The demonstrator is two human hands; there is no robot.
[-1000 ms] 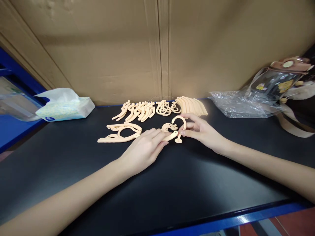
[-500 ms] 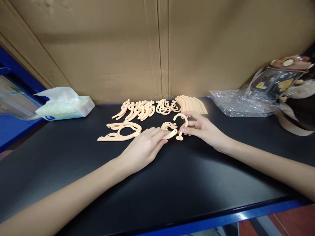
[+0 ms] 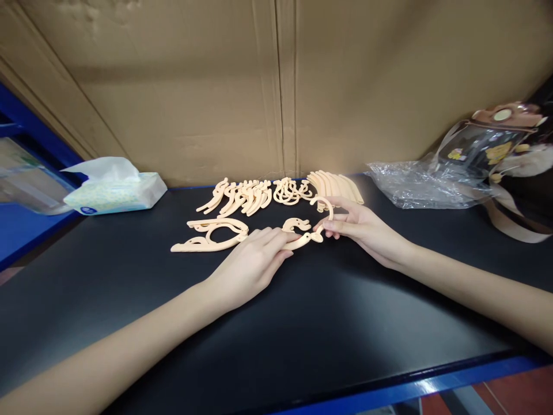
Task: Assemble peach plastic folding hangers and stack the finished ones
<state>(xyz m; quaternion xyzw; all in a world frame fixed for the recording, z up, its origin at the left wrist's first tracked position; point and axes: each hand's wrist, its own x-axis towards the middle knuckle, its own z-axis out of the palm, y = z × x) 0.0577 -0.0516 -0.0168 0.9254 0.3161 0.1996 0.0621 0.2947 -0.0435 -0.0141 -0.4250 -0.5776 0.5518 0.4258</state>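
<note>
A slim, curved, peach-coloured plastic arm piece with a hole at its end (image 3: 301,242) is being held by the left hand (image 3: 253,258), whose grip is being closed on it between thumb and fingers (most of the piece is being covered by them). A peach-coloured plastic hook with a flattened oval foot (image 3: 331,212) is being gripped by the right hand (image 3: 360,229), between thumb and fingertips. The foot is being held right at the holed end; whether the two are touching cannot be told. Both pieces are being held above the middle of a black-topped bench (image 3: 345,340).

Just beyond the left fingers, a short, curved peach plastic piece (image 3: 294,224) is being partly hidden. To the left of that hand, a folded peach plastic assembly with a round loop (image 3: 201,248) is lying flat. Farther back, a row of curved peach arm pieces (image 3: 235,200), a cluster of peach hooks (image 3: 284,200) and a fan of smooth curved peach strips (image 3: 336,187) are being lit from above. The row is being flanked by a pale patterned tissue packet (image 3: 140,191) and a crumpled clear plastic bag (image 3: 404,187).
</note>
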